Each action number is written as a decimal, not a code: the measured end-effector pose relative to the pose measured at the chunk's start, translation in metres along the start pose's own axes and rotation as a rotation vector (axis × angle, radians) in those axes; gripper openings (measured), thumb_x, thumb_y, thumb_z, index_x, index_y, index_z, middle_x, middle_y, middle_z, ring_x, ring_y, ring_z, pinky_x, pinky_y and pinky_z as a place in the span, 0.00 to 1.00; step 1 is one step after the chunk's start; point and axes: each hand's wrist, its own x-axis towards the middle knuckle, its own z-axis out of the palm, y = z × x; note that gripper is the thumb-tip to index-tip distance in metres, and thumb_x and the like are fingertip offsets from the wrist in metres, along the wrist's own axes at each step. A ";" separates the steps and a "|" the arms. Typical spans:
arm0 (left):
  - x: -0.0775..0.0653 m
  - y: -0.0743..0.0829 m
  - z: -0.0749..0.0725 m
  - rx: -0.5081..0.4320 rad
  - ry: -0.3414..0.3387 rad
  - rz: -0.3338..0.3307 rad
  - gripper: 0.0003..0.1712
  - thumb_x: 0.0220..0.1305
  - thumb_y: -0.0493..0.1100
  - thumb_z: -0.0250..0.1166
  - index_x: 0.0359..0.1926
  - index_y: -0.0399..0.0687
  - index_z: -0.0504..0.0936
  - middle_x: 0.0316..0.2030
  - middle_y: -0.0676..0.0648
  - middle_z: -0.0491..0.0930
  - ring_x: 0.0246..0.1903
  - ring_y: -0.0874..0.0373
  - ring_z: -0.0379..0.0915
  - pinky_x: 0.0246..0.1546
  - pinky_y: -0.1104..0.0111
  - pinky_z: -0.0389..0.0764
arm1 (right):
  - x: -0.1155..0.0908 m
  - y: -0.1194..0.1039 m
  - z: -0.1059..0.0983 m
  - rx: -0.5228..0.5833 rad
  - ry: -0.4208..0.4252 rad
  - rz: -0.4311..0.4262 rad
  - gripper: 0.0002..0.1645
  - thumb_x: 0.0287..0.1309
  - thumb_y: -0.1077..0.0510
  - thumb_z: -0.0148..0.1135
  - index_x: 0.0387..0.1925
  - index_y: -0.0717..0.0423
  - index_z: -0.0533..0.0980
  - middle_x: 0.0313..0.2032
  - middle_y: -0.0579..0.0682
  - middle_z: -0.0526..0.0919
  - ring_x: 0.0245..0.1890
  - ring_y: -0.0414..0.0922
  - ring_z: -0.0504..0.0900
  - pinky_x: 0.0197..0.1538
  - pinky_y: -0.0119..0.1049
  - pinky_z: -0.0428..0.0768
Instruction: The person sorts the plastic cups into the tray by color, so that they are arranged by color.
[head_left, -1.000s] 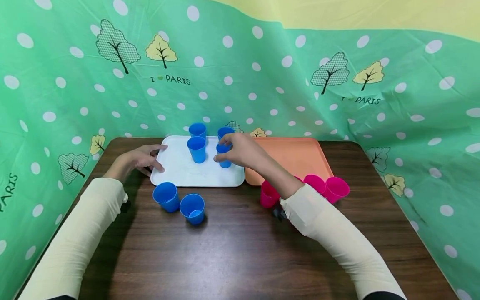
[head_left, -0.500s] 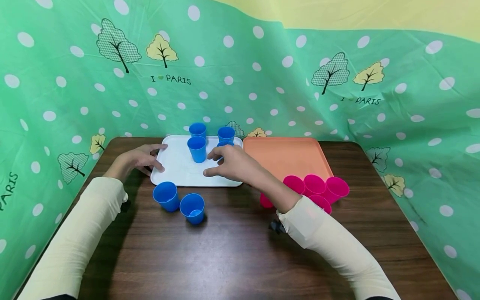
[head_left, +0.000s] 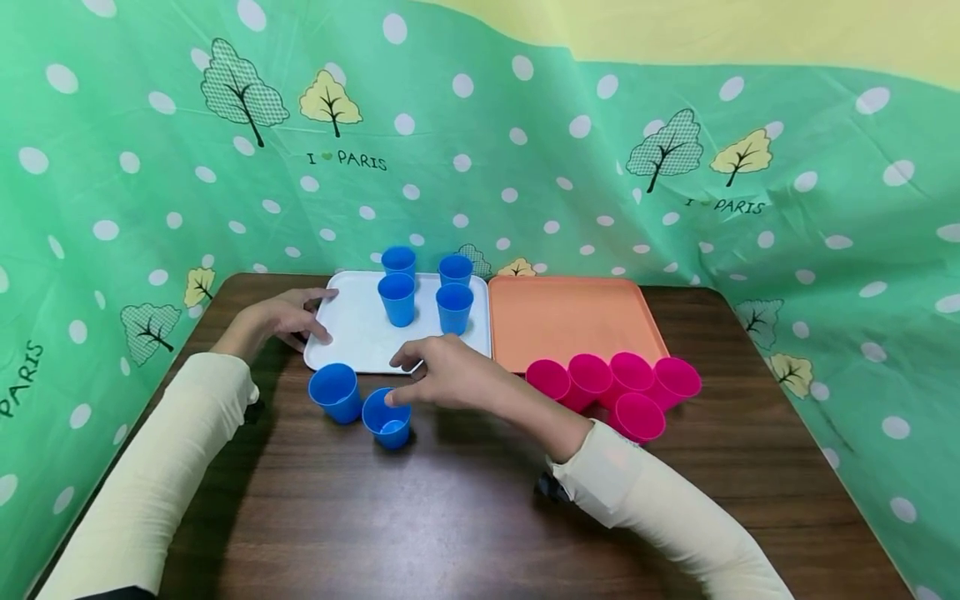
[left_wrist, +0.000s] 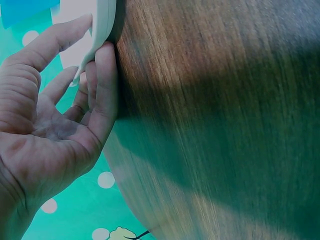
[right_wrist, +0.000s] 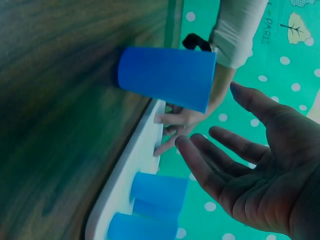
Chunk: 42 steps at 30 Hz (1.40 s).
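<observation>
My left hand (head_left: 281,318) holds the left rim of the white tray (head_left: 348,346); in the left wrist view its thumb and fingers sit about the tray's edge. My right hand (head_left: 446,375) hovers over the tray's front edge with fingers spread and nothing in them. Its thumb overlaps the rim of a blue cup (head_left: 387,432) in the head view; the right wrist view shows a gap between the fingers and a blue cup (right_wrist: 165,77). Beside it on the table stands another blue cup (head_left: 335,396). Several blue cups (head_left: 454,310) stand upright on the tray.
An orange tray (head_left: 573,321) adjoins the white one on the right. Several pink cups (head_left: 637,419) cluster along its front edge. A green printed cloth (head_left: 525,167) hangs behind the brown wooden table (head_left: 420,517).
My right hand has moved from the front right blue cup on the white tray toward me and left, over the blue cups on the table. My left hand has stayed put.
</observation>
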 end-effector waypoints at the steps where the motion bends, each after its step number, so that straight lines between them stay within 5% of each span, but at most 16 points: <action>1: 0.000 0.000 0.000 0.001 0.001 -0.002 0.64 0.72 0.36 0.76 0.93 0.47 0.42 0.75 0.22 0.57 0.58 0.35 0.75 0.53 0.48 0.95 | -0.001 0.000 0.002 -0.005 -0.002 0.001 0.37 0.68 0.42 0.81 0.71 0.54 0.84 0.66 0.54 0.90 0.66 0.52 0.89 0.66 0.45 0.91; 16: -0.001 -0.006 0.001 -0.011 0.013 -0.003 0.64 0.72 0.34 0.75 0.93 0.44 0.40 0.75 0.23 0.57 0.50 0.42 0.77 0.47 0.53 0.95 | -0.006 0.003 0.027 -0.029 -0.044 0.010 0.50 0.55 0.36 0.88 0.74 0.50 0.80 0.67 0.49 0.88 0.69 0.50 0.86 0.65 0.41 0.90; 30: 0.001 -0.001 0.002 -0.028 0.012 -0.008 0.65 0.70 0.34 0.77 0.93 0.45 0.42 0.72 0.25 0.60 0.49 0.44 0.78 0.46 0.53 0.95 | -0.007 0.015 0.032 0.040 0.006 -0.003 0.42 0.56 0.45 0.90 0.69 0.50 0.83 0.60 0.48 0.91 0.62 0.48 0.88 0.59 0.37 0.89; 42: 0.000 0.001 0.001 -0.022 0.004 -0.010 0.65 0.70 0.35 0.76 0.93 0.45 0.42 0.72 0.26 0.60 0.49 0.43 0.76 0.47 0.52 0.95 | -0.003 0.019 0.023 0.116 0.088 0.049 0.43 0.53 0.48 0.91 0.67 0.52 0.81 0.60 0.52 0.90 0.59 0.48 0.90 0.64 0.45 0.91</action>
